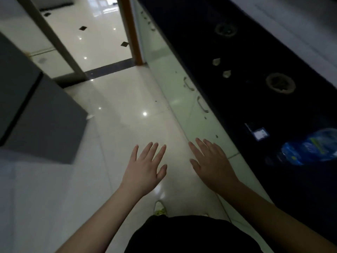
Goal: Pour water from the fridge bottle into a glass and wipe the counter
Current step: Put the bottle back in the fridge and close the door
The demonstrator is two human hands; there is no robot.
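Observation:
My left hand and my right hand are both held out flat above the white floor, fingers straight and spread, holding nothing. A clear plastic bottle with a blue label lies on its side on the dark counter to the right of my right hand, apart from it. A grey fridge-like appliance stands at the left. I see no glass and no cloth.
A built-in hob with two burners and two knobs sits in the counter. A small blue-and-white item lies near the bottle. Pale cabinet doors with handles run below the counter. A doorway opens ahead.

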